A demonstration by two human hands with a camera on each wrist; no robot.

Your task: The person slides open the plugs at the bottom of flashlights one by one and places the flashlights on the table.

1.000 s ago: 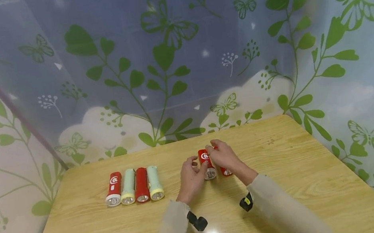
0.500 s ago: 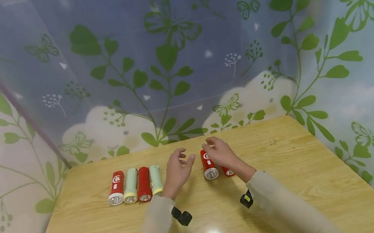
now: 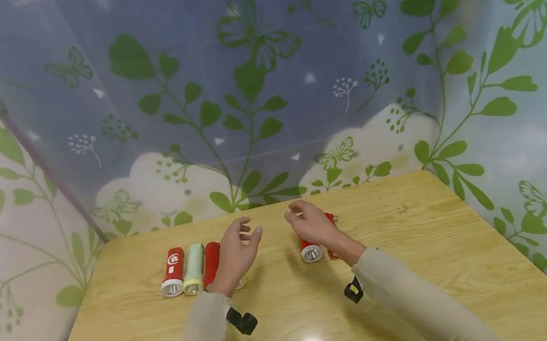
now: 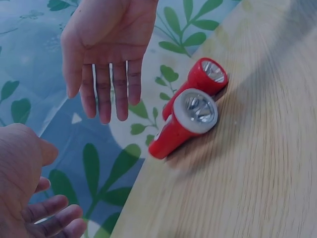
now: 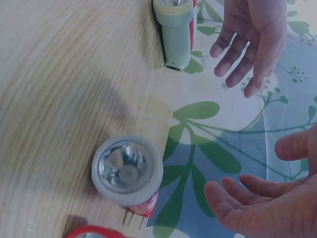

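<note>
My left hand (image 3: 235, 255) hovers with relaxed fingers over the right end of a row of flashlights, holding nothing. That row has a red flashlight with a white rim (image 3: 173, 271), a pale green flashlight (image 3: 194, 268), a plain red flashlight (image 3: 211, 259) and another green flashlight (image 5: 177, 42), mostly hidden in the head view. Farther right, my right hand (image 3: 316, 228) is raised above a white-rimmed red flashlight (image 3: 311, 253) and partly covers it. Its fingers are loose and grip nothing. Beside that one lies an all-red flashlight (image 4: 205, 77), largely behind the hand in the head view.
All the flashlights lie on a wooden table (image 3: 284, 316), lens ends toward me. A printed curtain (image 3: 264, 107) with leaves and butterflies rises behind the table's back edge. Two thin metal prongs (image 5: 136, 219) stick out near the white-rimmed flashlight.
My left hand has drawn away leftward from the right-hand pair of flashlights to the row. The right hand has shifted slightly left, over the white-rimmed one. The flashlights appear unmoved on the table.
</note>
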